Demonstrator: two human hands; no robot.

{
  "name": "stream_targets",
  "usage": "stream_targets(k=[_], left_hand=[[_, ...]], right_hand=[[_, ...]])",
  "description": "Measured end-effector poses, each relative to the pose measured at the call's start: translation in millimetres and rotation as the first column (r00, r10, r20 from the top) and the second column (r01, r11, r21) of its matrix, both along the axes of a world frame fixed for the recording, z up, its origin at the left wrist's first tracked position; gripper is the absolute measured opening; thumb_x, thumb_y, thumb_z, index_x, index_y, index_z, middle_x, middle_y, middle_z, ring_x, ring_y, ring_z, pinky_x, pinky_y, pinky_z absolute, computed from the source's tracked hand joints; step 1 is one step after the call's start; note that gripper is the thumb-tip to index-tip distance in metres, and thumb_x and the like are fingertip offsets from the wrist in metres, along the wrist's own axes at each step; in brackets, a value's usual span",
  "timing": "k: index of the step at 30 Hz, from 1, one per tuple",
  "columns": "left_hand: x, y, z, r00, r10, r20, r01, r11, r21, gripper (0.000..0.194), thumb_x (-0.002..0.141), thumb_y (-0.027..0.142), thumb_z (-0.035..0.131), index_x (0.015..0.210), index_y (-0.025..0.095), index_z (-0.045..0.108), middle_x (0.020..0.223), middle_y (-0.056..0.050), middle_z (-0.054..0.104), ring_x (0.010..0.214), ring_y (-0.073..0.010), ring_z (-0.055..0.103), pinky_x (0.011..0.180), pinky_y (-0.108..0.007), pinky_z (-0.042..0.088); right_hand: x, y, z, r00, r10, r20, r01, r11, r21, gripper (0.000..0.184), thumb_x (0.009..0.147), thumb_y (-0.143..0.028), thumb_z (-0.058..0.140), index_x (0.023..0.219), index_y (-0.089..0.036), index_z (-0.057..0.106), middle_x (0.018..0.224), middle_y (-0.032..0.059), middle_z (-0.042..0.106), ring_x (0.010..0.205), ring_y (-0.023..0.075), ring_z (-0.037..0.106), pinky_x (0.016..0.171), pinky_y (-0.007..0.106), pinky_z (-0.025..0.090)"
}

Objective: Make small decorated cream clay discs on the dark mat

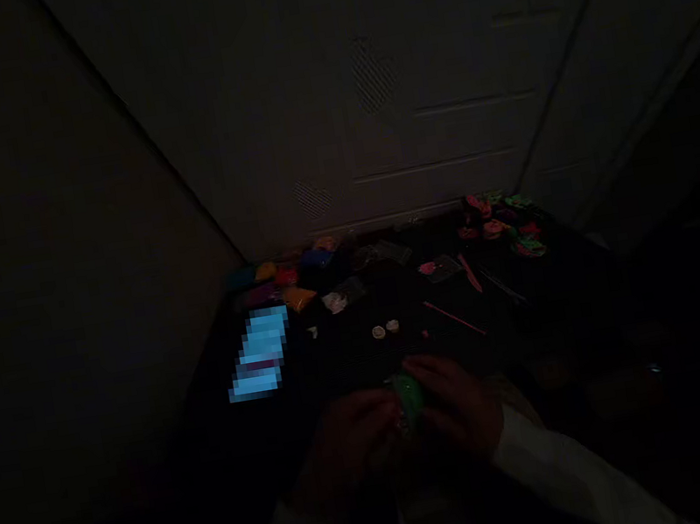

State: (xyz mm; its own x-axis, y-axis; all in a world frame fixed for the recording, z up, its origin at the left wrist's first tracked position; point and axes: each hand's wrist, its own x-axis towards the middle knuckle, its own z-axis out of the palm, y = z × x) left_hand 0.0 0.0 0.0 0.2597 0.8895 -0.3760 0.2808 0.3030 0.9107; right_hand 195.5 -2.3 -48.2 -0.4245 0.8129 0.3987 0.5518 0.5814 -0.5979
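Observation:
In the dim light both my hands are held close together at the table's front. Between them is a small shiny green packet (408, 390), which looks like soft modelling clay in clear wrap. My left hand (356, 429) grips its left side with the fingertips. My right hand (455, 400) closes round its right side, fingers bent. Just beyond lie two small round whitish pieces (379, 332) and a tiny pink bit (425, 334). A thin pink stick tool (455, 318) lies to their right.
A lit phone-like screen (259, 354) lies at the left. Several coloured packets (298, 298) are spread at the back left. A pink knife-shaped tool (469, 272) and a small clear bag (447, 266) lie right of centre. Colourful items (496, 226) are heaped at the back right, against a pale wall (315, 126).

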Motion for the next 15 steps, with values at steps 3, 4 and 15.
stream_targets(k=[3,4,15], left_hand=[[0.3,1.6,3.2,1.0,-0.01,-0.011,0.01,1.0,0.007,0.023,0.071,0.036,0.056,0.074,0.016,0.067,0.069,-0.002,0.064,0.065,-0.0143,0.054,0.057,-0.022,0.04],[0.6,1.8,4.2,1.0,-0.008,-0.007,0.008,1.0,0.002,0.023,0.07,0.035,0.057,0.073,0.015,0.067,0.068,-0.002,0.064,0.064,-0.0143,0.054,0.056,-0.022,0.04],[5.2,-0.6,-1.0,0.982,0.168,0.088,-0.163,0.984,-0.07,0.023,0.071,0.038,0.06,0.073,0.015,0.06,0.062,0.003,0.055,0.057,-0.0099,0.048,0.054,-0.021,0.038]], right_hand=[[-1.8,0.3,1.8,1.0,0.008,0.009,-0.007,1.0,-0.006,0.051,0.081,-0.025,0.049,0.131,-0.023,0.036,0.127,0.0107,0.047,0.114,0.0221,0.046,0.093,0.041,0.044],[-2.3,0.5,2.6,1.0,0.011,0.014,-0.011,1.0,-0.01,0.051,0.081,-0.026,0.049,0.131,-0.023,0.037,0.128,0.0103,0.047,0.114,0.0222,0.046,0.093,0.041,0.044],[-12.3,-2.2,15.5,0.997,-0.025,-0.07,0.018,0.994,-0.108,0.054,0.076,-0.025,0.055,0.128,-0.021,0.041,0.122,0.0126,0.044,0.107,0.0213,0.049,0.088,0.038,0.045]])
